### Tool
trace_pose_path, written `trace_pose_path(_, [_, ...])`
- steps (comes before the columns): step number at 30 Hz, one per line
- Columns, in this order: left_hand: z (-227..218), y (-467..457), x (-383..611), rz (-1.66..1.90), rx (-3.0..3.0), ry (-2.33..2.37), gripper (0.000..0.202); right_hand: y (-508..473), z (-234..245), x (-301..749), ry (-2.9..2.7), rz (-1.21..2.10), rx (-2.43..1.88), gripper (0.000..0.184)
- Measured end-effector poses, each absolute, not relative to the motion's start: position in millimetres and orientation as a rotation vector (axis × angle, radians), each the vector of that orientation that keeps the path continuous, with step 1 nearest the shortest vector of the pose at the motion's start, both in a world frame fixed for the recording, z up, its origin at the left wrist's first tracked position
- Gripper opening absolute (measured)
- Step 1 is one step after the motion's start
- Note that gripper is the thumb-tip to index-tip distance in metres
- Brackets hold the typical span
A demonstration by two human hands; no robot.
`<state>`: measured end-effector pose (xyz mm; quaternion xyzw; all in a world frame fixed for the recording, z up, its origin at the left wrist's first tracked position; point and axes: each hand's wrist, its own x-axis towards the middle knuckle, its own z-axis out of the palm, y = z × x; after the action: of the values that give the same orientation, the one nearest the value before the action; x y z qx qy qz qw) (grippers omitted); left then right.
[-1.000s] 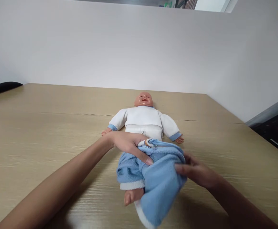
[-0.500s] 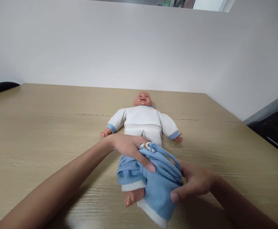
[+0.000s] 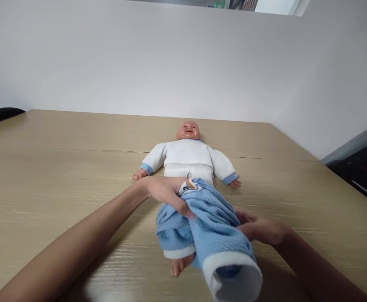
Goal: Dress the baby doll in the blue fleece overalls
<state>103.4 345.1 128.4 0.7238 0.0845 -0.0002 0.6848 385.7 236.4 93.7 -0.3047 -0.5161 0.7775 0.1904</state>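
**Both hands at the blue trousers [image 3: 215,218], one leg opening gaping**

The blue trousers lie between the hands, bunched over the lower body of a doll [image 3: 188,152] that rests on its back, head pointing away. The left hand [image 3: 167,193] grasps the cloth near the waist, thumb on top, fingers hidden beneath. The right hand [image 3: 262,226] touches the opposite side, its fingertips lost behind the folds; how firmly it grips cannot be told. Nearer the wearer than the left hand, a foot [image 3: 180,266] pokes out of one cuff [image 3: 180,253]; in front of the right hand, the other cuff [image 3: 227,258] gapes with no foot showing.

Handling this well probably means letting the left hand anchor the waist while the right feels for the covered leg and eases the cloth along it in short pulls, since bunched fleece may snag on toes.

The table [image 3: 76,188] spreads broadly left of the left forearm and a fair way right of the right hand, giving both elbows room. Its far edge lies well beyond the hands, before a wall [image 3: 139,63]; its right edge slants past the right hand, well apart.
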Motion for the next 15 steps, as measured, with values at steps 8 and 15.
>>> trace_pose_path(8, [137.9,333.3,105.7,-0.144,1.506,0.191,0.042,235.3,114.0,376.6,-1.614,2.197,-0.589,0.077])
trace_pose_path(15, [143.2,330.1,105.4,-0.371,1.535,0.205,0.040,237.5,111.9,372.9,-1.553,2.322,-0.649,0.070])
